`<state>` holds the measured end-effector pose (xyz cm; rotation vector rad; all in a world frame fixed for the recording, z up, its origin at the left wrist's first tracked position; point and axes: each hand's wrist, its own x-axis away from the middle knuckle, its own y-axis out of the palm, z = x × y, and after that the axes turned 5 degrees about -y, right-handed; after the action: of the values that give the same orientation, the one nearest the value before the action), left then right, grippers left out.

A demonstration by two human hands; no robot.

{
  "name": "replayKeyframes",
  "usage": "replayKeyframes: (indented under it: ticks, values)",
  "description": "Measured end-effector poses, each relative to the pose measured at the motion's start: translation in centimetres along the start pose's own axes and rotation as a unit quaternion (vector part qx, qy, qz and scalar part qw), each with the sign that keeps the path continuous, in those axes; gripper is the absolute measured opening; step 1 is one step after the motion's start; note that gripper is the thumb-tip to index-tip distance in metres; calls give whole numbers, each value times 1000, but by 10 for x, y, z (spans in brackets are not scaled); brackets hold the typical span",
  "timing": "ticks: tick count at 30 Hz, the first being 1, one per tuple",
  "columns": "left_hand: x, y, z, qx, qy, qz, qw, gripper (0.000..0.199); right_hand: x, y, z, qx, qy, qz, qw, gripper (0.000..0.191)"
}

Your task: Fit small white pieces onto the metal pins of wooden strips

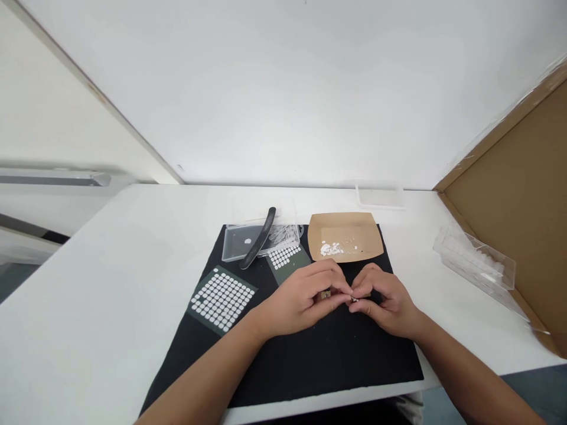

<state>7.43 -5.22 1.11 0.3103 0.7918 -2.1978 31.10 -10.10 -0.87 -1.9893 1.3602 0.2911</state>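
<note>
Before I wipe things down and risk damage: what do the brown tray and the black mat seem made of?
Brown tray: probably matte paperboard, given its kraft colour and thin, flared sides. Black mat: dull, perhaps fabric or rubber; it shows no glare, which leaves it open.

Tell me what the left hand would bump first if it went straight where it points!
Likely the right hand, or the tiny item at its fingertips; depth is unclear.

The left hand (303, 295), right hand (390, 304) and both forearms (212, 372) are bare, dark clothing (349, 415) below.
</note>
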Motion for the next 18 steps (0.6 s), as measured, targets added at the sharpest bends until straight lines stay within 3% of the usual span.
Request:
replayKeyframes:
  ticks: [4,11,18]
  values:
    - [0,2,-2,7,2,31,999,11,2,1,1,10,13,17,1000,6]
    - [1,0,-2,56,13,26,998,27,5,2,2,32,20,33,999,9]
    - [1,2,-6,11,6,56,998,23,2,2,0,65,10,16,998,10]
